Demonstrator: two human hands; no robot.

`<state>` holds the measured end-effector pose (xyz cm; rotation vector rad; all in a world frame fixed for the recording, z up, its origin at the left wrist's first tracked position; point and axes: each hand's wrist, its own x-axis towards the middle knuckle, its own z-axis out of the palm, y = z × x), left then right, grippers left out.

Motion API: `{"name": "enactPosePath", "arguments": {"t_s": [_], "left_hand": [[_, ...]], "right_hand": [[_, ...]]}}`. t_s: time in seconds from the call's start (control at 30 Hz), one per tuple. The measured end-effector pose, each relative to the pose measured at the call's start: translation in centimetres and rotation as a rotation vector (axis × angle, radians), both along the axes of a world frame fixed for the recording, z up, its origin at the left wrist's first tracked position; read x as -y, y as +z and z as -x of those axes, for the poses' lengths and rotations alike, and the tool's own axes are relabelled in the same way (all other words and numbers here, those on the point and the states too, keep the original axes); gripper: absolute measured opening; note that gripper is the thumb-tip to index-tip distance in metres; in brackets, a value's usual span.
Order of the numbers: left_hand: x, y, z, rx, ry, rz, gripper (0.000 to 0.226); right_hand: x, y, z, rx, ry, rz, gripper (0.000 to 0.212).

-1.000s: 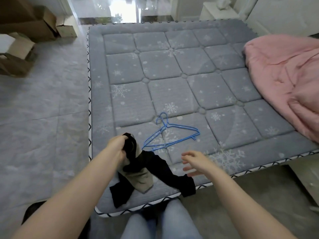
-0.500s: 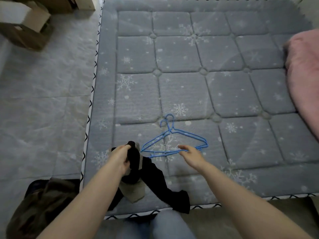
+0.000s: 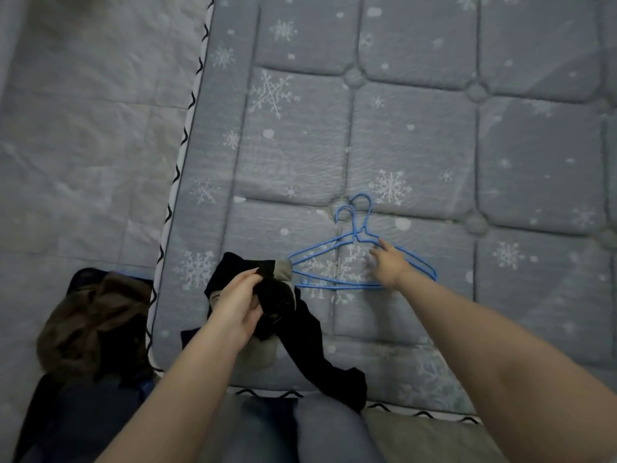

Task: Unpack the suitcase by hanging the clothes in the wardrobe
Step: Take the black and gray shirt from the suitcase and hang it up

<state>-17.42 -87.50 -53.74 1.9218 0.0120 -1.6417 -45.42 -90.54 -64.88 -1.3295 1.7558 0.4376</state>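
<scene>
Far left, on the grey floor (image 3: 83, 155): an open suitcase (image 3: 80, 392) with brown clothing (image 3: 90, 325) bunched inside, just beside the mattress edge.

Mattress (image 3: 417, 135): grey, quilted, snowflake print, zigzag trim along its border.

Left hand (image 3: 238, 304): fingers curled round a bunched black garment (image 3: 300, 335) with a beige part showing at its top and underside. Garment lies on the near left part of the mattress; one black end trails toward the near edge and slightly over it.

Just right of the garment: two blue wire hangers (image 3: 337, 265), overlapping, flat on the mattress, hooks pointing away from the person.

Right hand (image 3: 389, 265): over the hangers, fingers extended and relaxed, nothing held. Fingertips blurred; contact with the wire cannot be told.

Bottom centre: the person's legs in blue jeans (image 3: 283, 432).
</scene>
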Motion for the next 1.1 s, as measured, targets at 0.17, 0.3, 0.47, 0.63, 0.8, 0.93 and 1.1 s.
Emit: {"name": "enactPosePath", "arguments": {"t_s": [0.17,0.3,0.47,0.63,0.8,0.93,1.1], "left_hand": [[-0.6,-1.3,-1.4,-0.006,0.022,-0.033,0.024],[-0.8,-1.2,-2.4,0.003,-0.015,-0.001,0.026],[-1.1,-1.1,-2.8,0.012,-0.032,0.006,0.021],[-1.8,-0.4,-2.9,0.026,-0.047,-0.015,0.020],[-2.3,1.2,-2.9,0.030,-0.043,0.017,0.020],[-3.3,3.0,-3.3,0.025,-0.121,0.043,0.017],[-3.3,5.6,-5.9,0.270,-0.445,0.137,0.010]], "right_hand": [[0.2,-2.9,-0.6,0.025,-0.031,-0.031,0.058],[0.1,-3.5,-1.2,-0.168,0.091,-0.058,0.055],[0.8,-3.0,-2.8,-0.360,0.163,-0.065,0.045],[-0.3,-0.8,-4.0,-0.297,-0.040,0.070,0.040],[-3.5,3.4,-6.4,-0.118,-0.149,0.190,0.032],[-5.9,7.1,-9.0,-0.063,-0.058,0.270,0.034],[-6.4,11.6,-10.5,0.132,0.014,0.336,0.024]]}}
